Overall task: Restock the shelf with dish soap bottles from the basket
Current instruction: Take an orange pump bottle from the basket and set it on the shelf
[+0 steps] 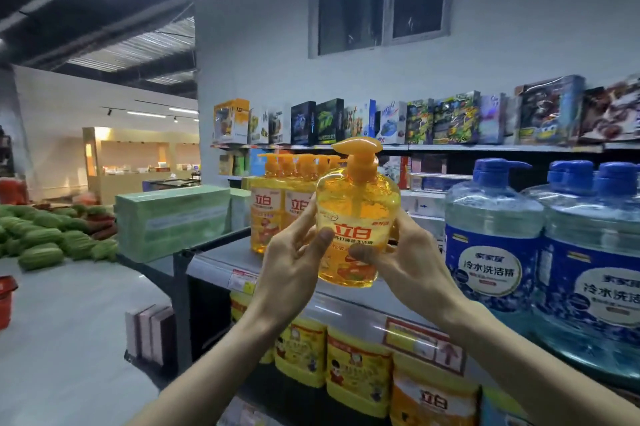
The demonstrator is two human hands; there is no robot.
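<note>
I hold one orange dish soap bottle [356, 214] with a pump top upright in front of me, above the front edge of the grey shelf [221, 264]. My left hand [294, 262] grips its left side and my right hand [405, 259] its right side, thumbs on the label. Behind it, a row of several matching orange bottles [277, 203] stands on the shelf. The basket is out of view.
Big blue dish soap jugs [495, 228] stand on the shelf at the right. Green packs [173, 221] sit at the left end. Yellow bottles [356, 370] fill the shelf below. Toy boxes [450, 120] line the top shelf. Melons [52, 238] are piled across the aisle.
</note>
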